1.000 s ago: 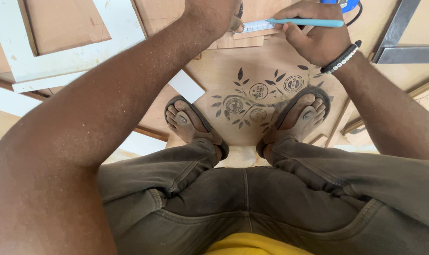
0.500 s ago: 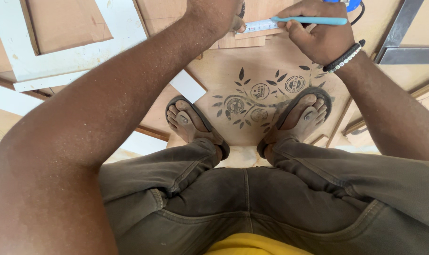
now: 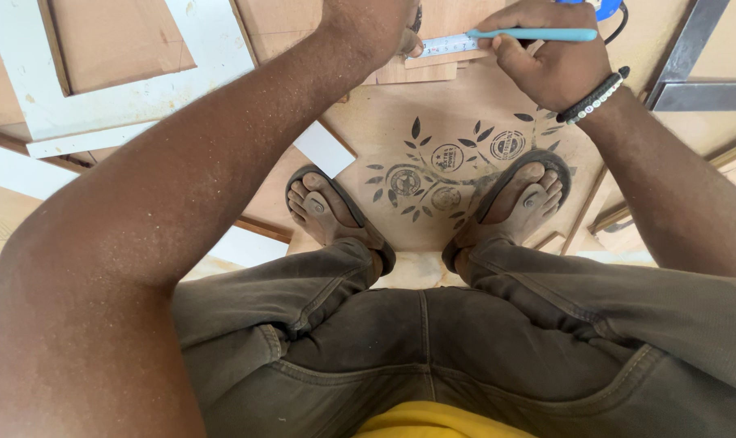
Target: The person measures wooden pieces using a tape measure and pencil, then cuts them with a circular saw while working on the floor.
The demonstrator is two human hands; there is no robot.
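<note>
Head view looks straight down on a person who crouches with both sandalled feet on a pale brown plywood sheet [image 3: 497, 113] printed with dark round stamps and leaf shapes.

The right hand [image 3: 550, 61] holds a slim light-blue pen [image 3: 538, 34] almost level, with the fingers closed around its barrel and the tip pointing toward the left hand. The pen tip meets a narrow white measuring tape blade [image 3: 449, 45], which lies flat along the top edge of a small plywood offcut [image 3: 412, 73]. The left hand [image 3: 372, 24] is at the other end of the blade; it seems to press the blade down, but its fingers are mostly cut off by the top of the picture, so I cannot tell how they are closed. A dark beaded bracelet [image 3: 595, 99] is on the right wrist.

My judgement is that the step in hand is marking a measured length on the wood. The next move would call for a steady left hand, so that the blade does not slide, and a short, clean pen stroke exactly at the chosen graduation.

Around this, a white painted wooden frame [image 3: 133, 105] lies at the left, and a grey metal square [image 3: 692, 81] lies at the right.
</note>
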